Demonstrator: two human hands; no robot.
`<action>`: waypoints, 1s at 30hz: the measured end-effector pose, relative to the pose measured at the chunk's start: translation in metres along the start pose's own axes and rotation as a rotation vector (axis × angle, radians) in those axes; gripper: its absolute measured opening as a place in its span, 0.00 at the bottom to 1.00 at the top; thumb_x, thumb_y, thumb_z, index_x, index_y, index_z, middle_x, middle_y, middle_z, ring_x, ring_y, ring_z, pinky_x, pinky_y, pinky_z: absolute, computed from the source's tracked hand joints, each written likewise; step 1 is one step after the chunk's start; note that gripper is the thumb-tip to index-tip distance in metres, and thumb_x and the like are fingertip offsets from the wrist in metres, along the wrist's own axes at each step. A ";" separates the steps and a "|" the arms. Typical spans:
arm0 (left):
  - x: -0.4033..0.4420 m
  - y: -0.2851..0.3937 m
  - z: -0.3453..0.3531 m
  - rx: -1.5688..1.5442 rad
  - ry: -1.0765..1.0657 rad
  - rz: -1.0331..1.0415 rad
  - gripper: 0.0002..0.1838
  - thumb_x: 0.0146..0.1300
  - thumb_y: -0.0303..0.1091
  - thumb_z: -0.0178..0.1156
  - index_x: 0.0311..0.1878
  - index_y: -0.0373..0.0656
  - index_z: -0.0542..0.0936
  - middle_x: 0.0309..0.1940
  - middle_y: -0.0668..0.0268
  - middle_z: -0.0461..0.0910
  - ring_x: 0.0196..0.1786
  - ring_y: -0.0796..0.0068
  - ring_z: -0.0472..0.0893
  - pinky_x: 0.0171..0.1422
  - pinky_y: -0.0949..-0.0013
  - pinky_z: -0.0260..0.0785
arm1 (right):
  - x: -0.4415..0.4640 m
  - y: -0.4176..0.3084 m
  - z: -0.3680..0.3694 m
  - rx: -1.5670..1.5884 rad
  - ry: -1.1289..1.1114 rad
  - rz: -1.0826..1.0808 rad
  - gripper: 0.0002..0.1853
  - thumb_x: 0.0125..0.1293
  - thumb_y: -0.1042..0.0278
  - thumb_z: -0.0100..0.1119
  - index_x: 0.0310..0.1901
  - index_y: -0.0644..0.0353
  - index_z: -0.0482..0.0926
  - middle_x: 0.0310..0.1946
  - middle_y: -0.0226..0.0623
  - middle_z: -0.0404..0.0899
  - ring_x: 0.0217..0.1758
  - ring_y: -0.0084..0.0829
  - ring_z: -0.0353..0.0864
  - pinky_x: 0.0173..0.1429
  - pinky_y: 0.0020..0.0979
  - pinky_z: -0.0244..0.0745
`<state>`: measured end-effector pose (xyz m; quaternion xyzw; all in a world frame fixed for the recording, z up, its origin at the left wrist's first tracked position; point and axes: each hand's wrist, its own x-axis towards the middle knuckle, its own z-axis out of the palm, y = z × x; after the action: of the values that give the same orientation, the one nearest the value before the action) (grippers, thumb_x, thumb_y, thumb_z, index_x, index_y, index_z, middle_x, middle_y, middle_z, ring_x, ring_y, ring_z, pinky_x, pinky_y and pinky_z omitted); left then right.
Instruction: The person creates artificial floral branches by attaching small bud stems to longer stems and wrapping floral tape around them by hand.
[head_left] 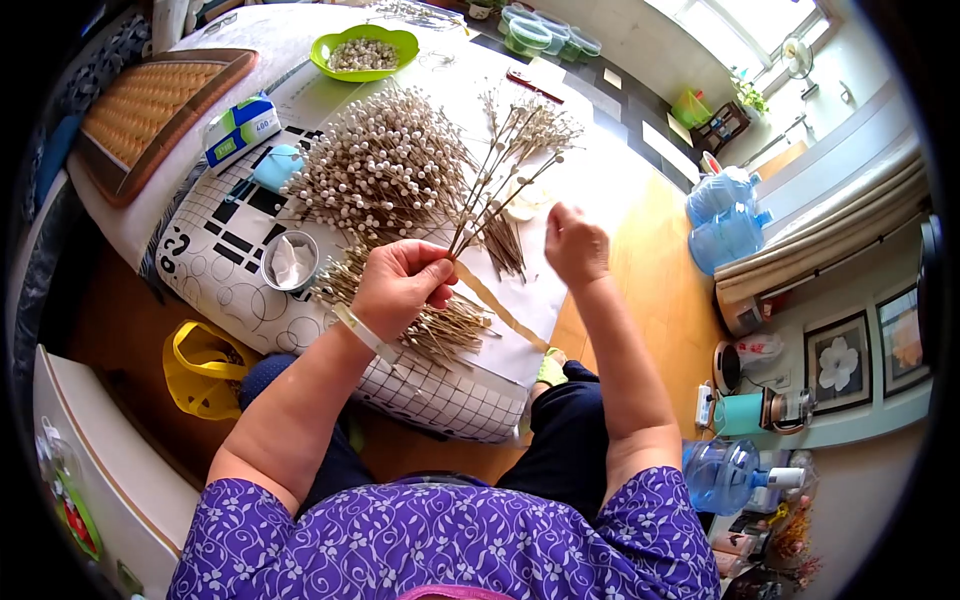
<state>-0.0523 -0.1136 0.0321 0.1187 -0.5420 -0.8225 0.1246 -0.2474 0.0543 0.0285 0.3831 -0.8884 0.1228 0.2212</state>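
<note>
My left hand (395, 285) pinches a few thin dried stems (482, 215) topped with small pale round heads. A narrow tan strip, like tape (500, 308), trails from beside its fingers toward the table edge. Off to the right, my right hand (577, 245) is raised with curled fingers; what they hold, if anything, is hidden. A big pile of dried stems with round whitish heads (385, 160) lies just beyond my left hand, its cut stalks (435, 330) reaching under that hand. A smaller bunch (505, 245) rests behind the held stems.
On the cloth-covered table (215, 220) are a green bowl (403, 42) of loose pale heads, a tissue pack (242, 130), a light-blue item (278, 168) and a small tub (290, 262) with white contents. A yellow bag (205, 375) stands on the floor at left; water jugs (725, 235) stand right.
</note>
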 end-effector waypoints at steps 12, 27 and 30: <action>0.004 0.000 0.001 0.015 0.017 -0.033 0.04 0.59 0.24 0.54 0.37 0.34 0.75 0.25 0.63 0.78 0.22 0.81 0.76 0.27 0.78 0.72 | 0.107 -0.003 -0.001 -0.232 -0.654 -0.144 0.13 0.60 0.71 0.40 0.39 0.60 0.77 0.42 0.47 0.76 0.47 0.41 0.75 0.51 0.36 0.70; 0.005 0.002 -0.002 -0.111 0.043 -0.065 0.06 0.59 0.25 0.56 0.38 0.34 0.75 0.25 0.62 0.78 0.22 0.80 0.76 0.26 0.77 0.71 | 0.017 -0.015 -0.081 0.156 0.095 -0.178 0.05 0.55 0.76 0.52 0.23 0.61 0.73 0.23 0.38 0.74 0.26 0.39 0.75 0.31 0.35 0.70; 0.004 -0.001 0.001 -0.129 0.030 -0.072 0.06 0.59 0.25 0.56 0.38 0.34 0.75 0.25 0.62 0.78 0.22 0.80 0.77 0.26 0.78 0.71 | -0.021 -0.046 -0.082 0.536 0.093 -0.119 0.03 0.52 0.80 0.56 0.26 0.61 0.76 0.22 0.38 0.74 0.21 0.34 0.74 0.26 0.29 0.69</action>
<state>-0.0567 -0.1138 0.0308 0.1423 -0.4814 -0.8578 0.1104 -0.1766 0.0683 0.0926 0.4733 -0.7891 0.3578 0.1591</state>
